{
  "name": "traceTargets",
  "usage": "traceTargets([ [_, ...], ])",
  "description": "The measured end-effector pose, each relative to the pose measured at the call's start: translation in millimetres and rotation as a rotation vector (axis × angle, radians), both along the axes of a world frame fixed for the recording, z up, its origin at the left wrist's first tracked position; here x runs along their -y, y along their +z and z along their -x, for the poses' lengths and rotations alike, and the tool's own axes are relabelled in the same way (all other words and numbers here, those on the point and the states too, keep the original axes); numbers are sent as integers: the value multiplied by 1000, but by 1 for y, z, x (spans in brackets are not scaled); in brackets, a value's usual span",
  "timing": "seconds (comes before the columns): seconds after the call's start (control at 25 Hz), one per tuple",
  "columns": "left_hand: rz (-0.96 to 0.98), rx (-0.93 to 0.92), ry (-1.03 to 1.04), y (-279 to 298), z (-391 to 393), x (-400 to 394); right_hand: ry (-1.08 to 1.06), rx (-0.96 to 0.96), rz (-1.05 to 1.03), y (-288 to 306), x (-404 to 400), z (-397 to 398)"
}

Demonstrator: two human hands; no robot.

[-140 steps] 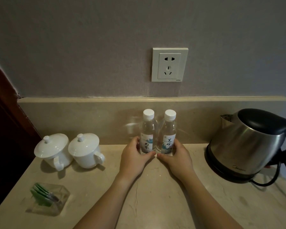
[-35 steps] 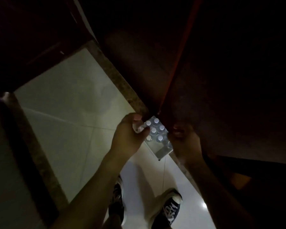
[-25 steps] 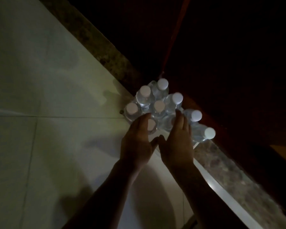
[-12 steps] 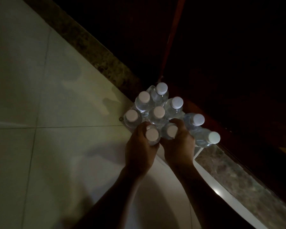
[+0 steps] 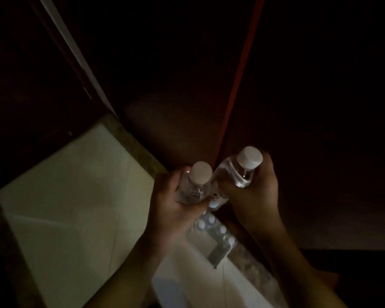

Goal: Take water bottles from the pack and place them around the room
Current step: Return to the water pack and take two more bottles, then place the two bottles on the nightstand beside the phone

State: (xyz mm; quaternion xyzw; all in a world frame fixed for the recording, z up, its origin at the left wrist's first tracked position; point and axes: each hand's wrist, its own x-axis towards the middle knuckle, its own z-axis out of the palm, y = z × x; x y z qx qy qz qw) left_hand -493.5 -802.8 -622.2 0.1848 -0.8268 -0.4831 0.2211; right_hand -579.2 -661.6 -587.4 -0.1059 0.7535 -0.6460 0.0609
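While the scene is very dark, I can see that my left hand [image 5: 176, 203] grasps one water bottle [image 5: 195, 187] around its body, with the white cap [image 5: 201, 172] pointing up toward the camera. My right hand [image 5: 253, 192] grasps a second water bottle [image 5: 238, 172], tilted, its white cap [image 5: 249, 157] higher and to the right. Both bottles are clear and show clear water inside; they almost touch each other in the middle. Under my hands the pack [image 5: 218, 232] stands on the pale tiled floor [image 5: 76, 196], beside the dark wooden cabinet [image 5: 298, 107]. In the pack I can see only some small white caps; my hands hide part of it, and its plastic wrap is blurred. The upper part of the picture is almost black, so I cannot make out details there.
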Motion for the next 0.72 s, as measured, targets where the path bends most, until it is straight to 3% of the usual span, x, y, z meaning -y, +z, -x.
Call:
traceTargets([
  [0.12,-199,-113,-87,220,6,6,6,-114,191,217,4,3],
  [0.28,-269,-343,-250,419,4,0,13,-319,257,418,12,-18],
  [0.48,-316,-530,-427,533,5,-14,-88,-500,288,536,-1,-45],
  [0.72,-228,-545,-769,583,12,-72,-323,-478,329,583,-77,-74],
])
